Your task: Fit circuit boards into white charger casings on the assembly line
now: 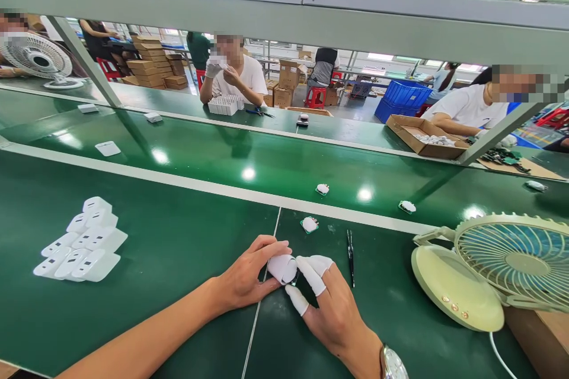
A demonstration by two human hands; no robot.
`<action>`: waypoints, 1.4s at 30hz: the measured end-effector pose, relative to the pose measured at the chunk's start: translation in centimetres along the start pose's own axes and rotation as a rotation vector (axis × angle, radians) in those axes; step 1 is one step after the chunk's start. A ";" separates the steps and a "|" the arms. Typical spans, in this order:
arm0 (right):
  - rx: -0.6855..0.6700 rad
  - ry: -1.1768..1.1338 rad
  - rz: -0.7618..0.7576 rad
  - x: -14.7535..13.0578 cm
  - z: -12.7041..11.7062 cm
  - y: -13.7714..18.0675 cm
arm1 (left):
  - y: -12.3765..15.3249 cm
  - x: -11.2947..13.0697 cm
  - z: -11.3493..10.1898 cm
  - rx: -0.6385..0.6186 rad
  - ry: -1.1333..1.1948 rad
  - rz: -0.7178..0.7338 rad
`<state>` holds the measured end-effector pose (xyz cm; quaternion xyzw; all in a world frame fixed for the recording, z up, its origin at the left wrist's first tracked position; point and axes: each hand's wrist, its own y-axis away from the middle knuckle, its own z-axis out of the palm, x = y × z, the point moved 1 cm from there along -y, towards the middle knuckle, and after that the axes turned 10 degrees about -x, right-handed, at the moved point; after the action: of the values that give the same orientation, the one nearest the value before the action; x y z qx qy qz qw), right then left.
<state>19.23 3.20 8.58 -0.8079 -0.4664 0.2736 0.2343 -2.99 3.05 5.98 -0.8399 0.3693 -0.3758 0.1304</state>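
My left hand (249, 272) is closed around a small white plastic housing (278, 268), with its open end turned to the right. My right hand (326, 299), wearing white finger cots on thumb and fingers, pinches at that open end. Between its fingertips a small circuit board (294, 282) shows only in part; how deep it sits in the housing is hidden. Just beyond my hands lies a loose green circuit board with a white pad (309, 224). Black tweezers (351, 257) rest on the green table to the right of my right hand.
White housings (84, 243) are grouped at left. A cream fan (462, 290) stands at right. Across the white strip, more boards (322, 189) and a white flat piece (107, 148) lie on the green belt. Beyond a metal frame (284, 9), co-workers sit near a cardboard tray (424, 137).
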 end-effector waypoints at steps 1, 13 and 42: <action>-0.003 0.000 -0.004 0.1 0.0 0.0 | 0.0 0.0 0.0 0.003 0.005 -0.001; -0.016 -0.076 -0.073 0.6 -0.3 0.3 | -0.2 0.8 -0.1 -0.245 0.293 -0.102; -0.200 0.277 0.268 4.9 -1.8 1.5 | 0.3 0.0 -0.5 -0.213 0.179 -0.165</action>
<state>23.42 6.63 7.88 -0.9118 -0.3429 0.1408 0.1765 -3.50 2.87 6.22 -0.8398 0.3468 -0.4171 -0.0243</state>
